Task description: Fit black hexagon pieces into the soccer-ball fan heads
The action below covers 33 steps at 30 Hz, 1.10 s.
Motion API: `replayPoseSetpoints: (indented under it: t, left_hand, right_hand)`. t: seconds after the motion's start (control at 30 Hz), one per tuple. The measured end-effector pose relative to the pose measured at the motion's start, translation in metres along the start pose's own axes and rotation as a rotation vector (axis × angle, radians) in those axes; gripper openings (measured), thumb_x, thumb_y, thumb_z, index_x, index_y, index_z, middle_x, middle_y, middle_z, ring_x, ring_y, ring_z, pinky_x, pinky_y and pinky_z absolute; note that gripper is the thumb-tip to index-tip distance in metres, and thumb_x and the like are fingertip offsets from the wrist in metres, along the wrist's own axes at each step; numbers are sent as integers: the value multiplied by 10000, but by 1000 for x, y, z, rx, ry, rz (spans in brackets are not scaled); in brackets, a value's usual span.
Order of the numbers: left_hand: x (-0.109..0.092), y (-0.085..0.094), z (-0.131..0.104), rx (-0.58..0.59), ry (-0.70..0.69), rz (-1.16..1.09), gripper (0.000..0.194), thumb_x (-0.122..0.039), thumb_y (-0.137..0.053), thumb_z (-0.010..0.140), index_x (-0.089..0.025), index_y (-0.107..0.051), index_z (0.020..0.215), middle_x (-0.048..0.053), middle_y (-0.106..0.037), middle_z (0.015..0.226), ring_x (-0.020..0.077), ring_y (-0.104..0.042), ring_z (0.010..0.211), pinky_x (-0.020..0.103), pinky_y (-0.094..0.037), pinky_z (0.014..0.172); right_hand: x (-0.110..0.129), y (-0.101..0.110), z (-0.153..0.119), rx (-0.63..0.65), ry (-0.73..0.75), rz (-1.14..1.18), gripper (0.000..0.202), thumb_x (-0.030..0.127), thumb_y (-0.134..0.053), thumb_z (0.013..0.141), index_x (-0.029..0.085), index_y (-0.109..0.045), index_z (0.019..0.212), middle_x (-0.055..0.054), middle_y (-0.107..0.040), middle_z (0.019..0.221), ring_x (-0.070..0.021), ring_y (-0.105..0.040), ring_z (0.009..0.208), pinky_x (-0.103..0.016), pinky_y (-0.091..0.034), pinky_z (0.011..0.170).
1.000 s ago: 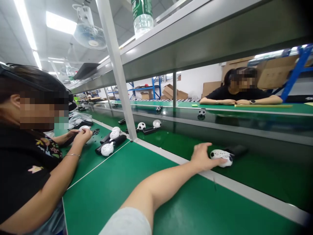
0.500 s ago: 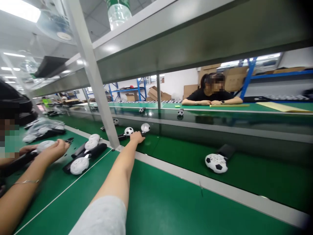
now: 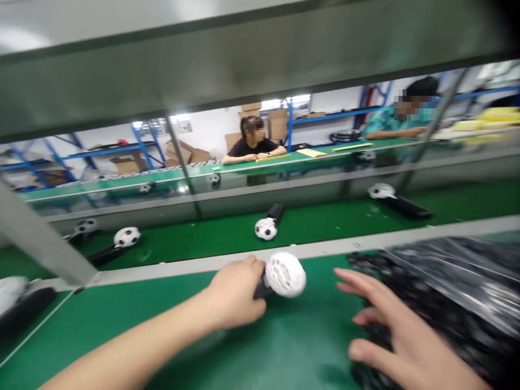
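Over the green worktop (image 3: 309, 346), my left hand (image 3: 238, 292) is closed round the black handle of a handheld fan (image 3: 286, 274). The fan's round white slotted head points right, toward my other hand. My right hand (image 3: 390, 325) has its fingers spread and holds nothing. It hovers at the left edge of a pile of small black parts (image 3: 422, 303), which are too blurred to name. A clear plastic bag (image 3: 459, 271) lies over part of that pile.
Beyond a pale rail (image 3: 179, 269) runs a green belt (image 3: 211, 233) with football-patterned fans (image 3: 266, 228) on it. A metal shelf (image 3: 203, 81) hangs low above, and a slanted post (image 3: 44, 233) stands left. Two people (image 3: 254, 143) sit across the line.
My left hand has come back from the belt to the worktop with a fan in it. My view has swung right, and my right hand and the black parts now show.
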<state>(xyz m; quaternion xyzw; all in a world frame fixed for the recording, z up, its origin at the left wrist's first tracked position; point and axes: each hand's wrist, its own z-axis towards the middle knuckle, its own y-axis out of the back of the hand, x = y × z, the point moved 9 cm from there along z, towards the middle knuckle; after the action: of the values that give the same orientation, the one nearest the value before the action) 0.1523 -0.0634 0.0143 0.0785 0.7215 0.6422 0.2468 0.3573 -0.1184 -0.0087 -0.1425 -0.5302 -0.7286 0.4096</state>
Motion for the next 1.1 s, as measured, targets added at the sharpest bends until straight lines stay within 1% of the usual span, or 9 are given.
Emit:
replayPoseSetpoints:
  t: [0.07,0.17,0.4,0.57,0.67,0.73,0.83,0.97,1.1]
  left_hand:
    - [-50,-19,-9,45,-154,11,352,-191,-532,613,-216,-550,963,53,-576,918,244,-566,776,338,-455,674]
    - [-78,-36,-16,73,-224,-79,408,-194,-520,627,-248,-522,1032,44,-564,963,236,-548,804,345,-447,714]
    - [-64,-42,-10,110,-168,-356,483,-173,-520,661,-267,-467,1133,28,-551,1042,207,-546,905,296,-448,794]
    - [-64,-37,-12,79,-175,-470,492,-162,-525,680,-282,-451,1151,10,-537,1094,186,-536,959,276,-433,848]
    - [-47,-35,-8,91,-99,-437,459,-206,-538,687,-266,-471,1137,23,-544,1093,208,-539,957,306,-431,851]
    - [-28,-33,-3,62,-33,-377,435,-235,-541,691,-253,-486,1121,33,-548,1089,226,-537,961,335,-426,856]
    - [-7,-31,2,13,-8,-267,421,-248,-547,683,-231,-512,1102,50,-545,1087,250,-509,1008,367,-409,879]
    - [-5,-32,6,15,-40,-230,480,-271,-553,691,-230,-490,1165,65,-526,1141,262,-467,1081,386,-394,917]
    - [-28,-26,15,-1,-125,-251,677,-330,-618,672,-271,-358,1294,50,-424,1302,264,-387,1198,383,-340,996]
  right_hand:
    - [24,-12,-4,131,3,53,779,414,-730,643,340,-336,1311,-77,-395,1324,-271,-486,1112,-324,-521,792]
    - [48,-12,0,127,46,108,664,274,-738,635,318,-434,1224,-62,-432,1264,-253,-450,1137,-364,-406,947]
    - [19,-18,13,168,-220,576,594,189,-724,598,247,-451,1123,-4,-551,990,-165,-548,829,-269,-470,705]
    - [5,-27,19,262,-267,811,639,221,-742,593,234,-417,1142,0,-577,975,-157,-569,861,-255,-470,717]
    - [-19,-9,25,255,-250,472,580,286,-704,650,221,-443,1164,-50,-576,1093,-178,-590,891,-268,-499,691]
    - [-43,27,31,55,-247,-28,412,340,-620,743,207,-510,1116,-68,-581,1082,-186,-594,866,-296,-502,701]
    - [-70,59,33,-87,-289,-348,229,340,-547,797,173,-609,941,-114,-583,981,-285,-537,945,-444,-432,822]
    - [-92,54,32,-20,-304,-457,175,344,-569,775,187,-645,765,-110,-599,853,-319,-529,891,-458,-430,771]
    - [-91,39,34,43,-258,-479,107,270,-569,778,189,-639,775,-87,-608,840,-272,-551,845,-394,-438,756]
